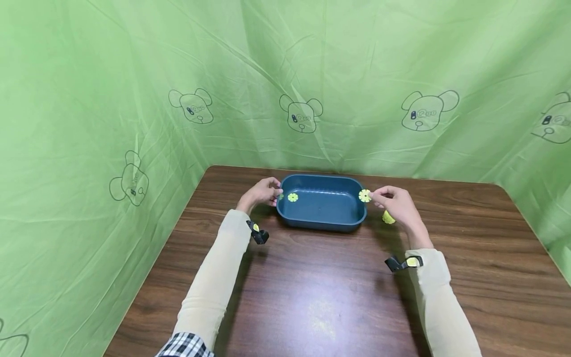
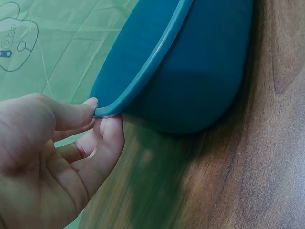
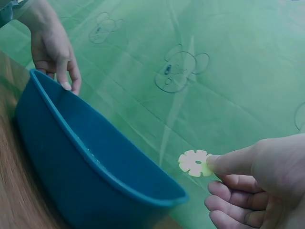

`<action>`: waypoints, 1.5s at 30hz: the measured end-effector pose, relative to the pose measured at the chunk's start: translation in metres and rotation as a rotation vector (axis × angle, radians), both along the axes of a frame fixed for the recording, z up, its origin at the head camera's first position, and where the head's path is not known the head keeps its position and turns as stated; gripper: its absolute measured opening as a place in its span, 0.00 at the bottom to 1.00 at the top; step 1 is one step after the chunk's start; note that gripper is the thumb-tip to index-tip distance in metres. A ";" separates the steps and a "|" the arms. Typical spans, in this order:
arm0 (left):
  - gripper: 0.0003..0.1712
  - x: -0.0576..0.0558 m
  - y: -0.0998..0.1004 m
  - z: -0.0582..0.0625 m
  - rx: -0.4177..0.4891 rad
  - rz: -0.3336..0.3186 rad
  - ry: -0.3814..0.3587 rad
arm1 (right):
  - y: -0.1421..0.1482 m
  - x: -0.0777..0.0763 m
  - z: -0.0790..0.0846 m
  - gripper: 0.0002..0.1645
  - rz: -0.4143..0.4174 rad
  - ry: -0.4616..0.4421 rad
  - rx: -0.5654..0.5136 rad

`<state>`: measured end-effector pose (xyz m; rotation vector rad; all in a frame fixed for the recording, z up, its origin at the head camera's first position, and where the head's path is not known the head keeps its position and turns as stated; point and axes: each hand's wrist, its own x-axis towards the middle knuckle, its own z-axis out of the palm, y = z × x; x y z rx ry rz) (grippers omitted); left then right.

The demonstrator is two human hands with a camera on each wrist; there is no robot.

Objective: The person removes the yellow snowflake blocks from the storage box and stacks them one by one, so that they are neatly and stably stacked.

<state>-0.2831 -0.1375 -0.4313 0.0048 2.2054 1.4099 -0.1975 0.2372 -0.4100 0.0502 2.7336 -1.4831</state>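
A dark blue rectangular plastic tub [image 1: 321,224] with rounded corners stands on the wooden table. My left hand [image 1: 264,192] pinches its left rim between thumb and fingers, and the left wrist view shows the thumb [image 2: 76,114] on top of that rim. With thumb and finger, my right hand [image 1: 397,203] holds a flat yellow flower-shaped piece [image 1: 365,196] by its edge, and in the right wrist view the flower-shaped piece [image 3: 195,162] shows a small central hole. A similar yellow flower piece [image 1: 292,197] lies inside the tub near its left end.
More yellow [image 1: 388,217] shows on the table beside my right hand, partly covered by it. A green curtain [image 1: 357,144] with bear-head drawings hangs behind and beside the table [image 1: 312,277]. Each wrist wears a strapped black camera mount [image 1: 258,234].
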 end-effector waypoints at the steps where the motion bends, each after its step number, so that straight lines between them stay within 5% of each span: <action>1: 0.18 0.000 0.000 0.000 -0.001 -0.001 -0.002 | 0.003 0.002 -0.001 0.24 -0.009 -0.004 -0.009; 14: 0.20 0.000 0.000 -0.002 0.015 0.005 -0.001 | 0.038 0.013 -0.024 0.27 -0.148 -0.075 -0.011; 28: 0.18 -0.001 -0.002 -0.003 0.009 -0.002 -0.002 | 0.063 0.008 -0.046 0.29 -0.165 -0.229 0.096; 45: 0.17 -0.004 -0.001 -0.005 0.007 0.005 -0.012 | 0.066 0.009 -0.052 0.27 -0.198 -0.207 0.228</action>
